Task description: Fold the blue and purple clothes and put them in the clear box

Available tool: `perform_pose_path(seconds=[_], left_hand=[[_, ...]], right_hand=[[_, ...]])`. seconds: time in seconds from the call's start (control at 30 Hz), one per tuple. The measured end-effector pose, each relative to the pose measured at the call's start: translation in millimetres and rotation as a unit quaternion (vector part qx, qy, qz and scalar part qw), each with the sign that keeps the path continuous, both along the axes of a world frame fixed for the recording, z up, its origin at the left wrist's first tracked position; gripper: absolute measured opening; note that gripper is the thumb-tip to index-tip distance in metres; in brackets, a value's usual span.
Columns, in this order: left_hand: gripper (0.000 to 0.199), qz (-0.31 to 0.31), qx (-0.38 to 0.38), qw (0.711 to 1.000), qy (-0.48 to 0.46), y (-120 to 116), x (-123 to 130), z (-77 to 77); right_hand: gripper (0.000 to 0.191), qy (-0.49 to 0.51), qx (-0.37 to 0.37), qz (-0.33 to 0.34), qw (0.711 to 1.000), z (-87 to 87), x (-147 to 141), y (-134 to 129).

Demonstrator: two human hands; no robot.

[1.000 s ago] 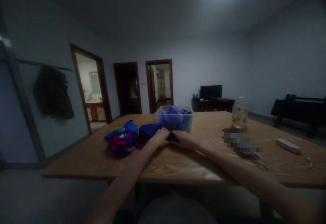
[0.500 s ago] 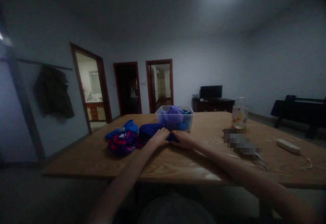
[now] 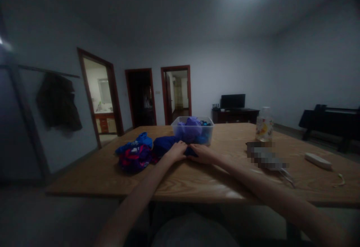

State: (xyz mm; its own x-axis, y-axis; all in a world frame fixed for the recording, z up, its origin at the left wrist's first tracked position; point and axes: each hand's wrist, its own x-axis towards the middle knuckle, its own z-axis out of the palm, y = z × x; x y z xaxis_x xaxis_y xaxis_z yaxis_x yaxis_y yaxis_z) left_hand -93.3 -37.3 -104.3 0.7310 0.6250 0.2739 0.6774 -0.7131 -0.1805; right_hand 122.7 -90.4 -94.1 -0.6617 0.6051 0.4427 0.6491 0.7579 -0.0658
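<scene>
A dark blue cloth [image 3: 165,144] lies bunched on the wooden table, in front of a clear plastic box. My left hand [image 3: 177,151] is on its right part, fingers curled down over the fabric. Close beside it, my right hand [image 3: 203,154] holds the cloth's right end, with a bit of dark fabric showing between the two hands. Several fingertips are hard to make out in the dim light. Left of the blue cloth sits a crumpled purple and pink patterned garment [image 3: 135,159], touching a bright blue garment [image 3: 144,140] behind it.
The clear plastic box [image 3: 206,132] holds a purple cloth [image 3: 191,127] and other blue and dark pieces. To the right stand a clear bottle [image 3: 264,125], a blurred-out grey item [image 3: 266,157] and a white oblong device [image 3: 317,160] with a cord. The table's [image 3: 118,187] near edge runs below my forearms.
Almost nothing differs. Both hands stay in the same place on the dark blue cloth, and the garments and box have not moved.
</scene>
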Motion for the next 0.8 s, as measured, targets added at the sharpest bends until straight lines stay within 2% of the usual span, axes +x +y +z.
perform_pose_path(seconds=[0.43,0.8], left_hand=[[0.048,0.009,0.003,1.000,0.010,1.6,0.4,-0.9],[0.048,0.010,-0.006,1.000,0.007,-0.2,0.9,0.2]], right_hand=[[0.052,-0.010,0.006,-0.007,1.000,-0.4,-1.5,0.6],[0.050,-0.014,-0.004,0.000,1.000,6.6,-1.8,-6.0]])
